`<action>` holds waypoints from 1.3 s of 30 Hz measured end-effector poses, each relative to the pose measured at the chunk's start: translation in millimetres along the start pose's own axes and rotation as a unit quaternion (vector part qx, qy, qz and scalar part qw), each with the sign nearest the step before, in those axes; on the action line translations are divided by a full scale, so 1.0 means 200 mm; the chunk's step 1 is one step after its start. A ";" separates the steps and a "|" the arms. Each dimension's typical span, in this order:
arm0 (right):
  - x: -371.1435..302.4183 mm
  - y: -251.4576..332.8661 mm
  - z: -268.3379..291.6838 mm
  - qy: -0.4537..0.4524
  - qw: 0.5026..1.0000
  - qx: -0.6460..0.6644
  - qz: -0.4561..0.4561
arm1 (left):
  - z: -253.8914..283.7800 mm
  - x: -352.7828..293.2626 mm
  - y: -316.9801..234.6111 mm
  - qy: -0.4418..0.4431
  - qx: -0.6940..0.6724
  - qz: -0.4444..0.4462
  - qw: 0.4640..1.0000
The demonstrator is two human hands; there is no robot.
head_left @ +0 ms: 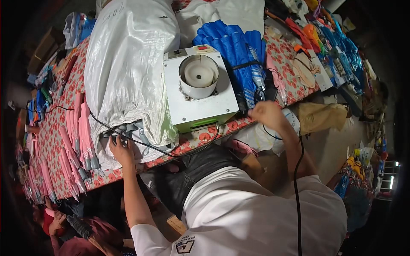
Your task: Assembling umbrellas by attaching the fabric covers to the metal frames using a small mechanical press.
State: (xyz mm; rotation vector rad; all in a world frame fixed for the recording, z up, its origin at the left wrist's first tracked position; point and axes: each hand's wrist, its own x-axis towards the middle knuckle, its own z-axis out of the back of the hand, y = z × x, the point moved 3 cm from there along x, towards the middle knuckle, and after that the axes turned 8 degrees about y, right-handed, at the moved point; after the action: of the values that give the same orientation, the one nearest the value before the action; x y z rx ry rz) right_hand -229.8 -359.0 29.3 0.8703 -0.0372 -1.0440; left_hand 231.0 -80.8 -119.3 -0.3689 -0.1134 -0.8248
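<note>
My left hand (122, 152) is at the mouth of a large white woven sack (130, 64), its fingers apart over grey plastic-looking pieces (143, 133) inside. Whether it grips one of them is hard to see. My right hand (270, 116) is raised past the table's front edge, near the lower ends of a bundle of folded blue umbrellas (237, 51). Its fingers are curled together and slightly blurred; anything in them is too small to make out. Between my hands stands a white box-shaped machine (175, 96) with a round metal cup (199, 77) on top.
Pink folded umbrellas (70, 145) with grey handles lie at the left on the flowered tablecloth (81, 55). A black cable (128, 138) crosses the sack's mouth; another cable (297, 192) hangs by my right arm. A brown paper bag (322, 116) is at the right. Someone else's arm (81, 226) shows lower left.
</note>
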 end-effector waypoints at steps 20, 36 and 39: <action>0.56 -1.28 0.30 -0.269 0.911 -0.271 -0.157 | 0.10 -0.31 0.10 0.067 -0.660 0.296 0.688; -0.08 0.18 -0.01 0.119 0.788 0.561 0.226 | 0.73 -0.71 -1.13 0.150 -0.631 0.027 0.760; -0.29 0.65 -0.45 0.237 0.785 0.438 0.368 | 0.85 -0.70 -1.20 0.115 -0.584 -0.031 0.803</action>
State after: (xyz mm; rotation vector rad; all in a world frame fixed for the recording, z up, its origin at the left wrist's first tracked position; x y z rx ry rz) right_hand -126.8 -231.9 72.8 1.7620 -0.4347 0.0239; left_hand -32.2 -69.3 71.9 -1.4296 0.6615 -0.9226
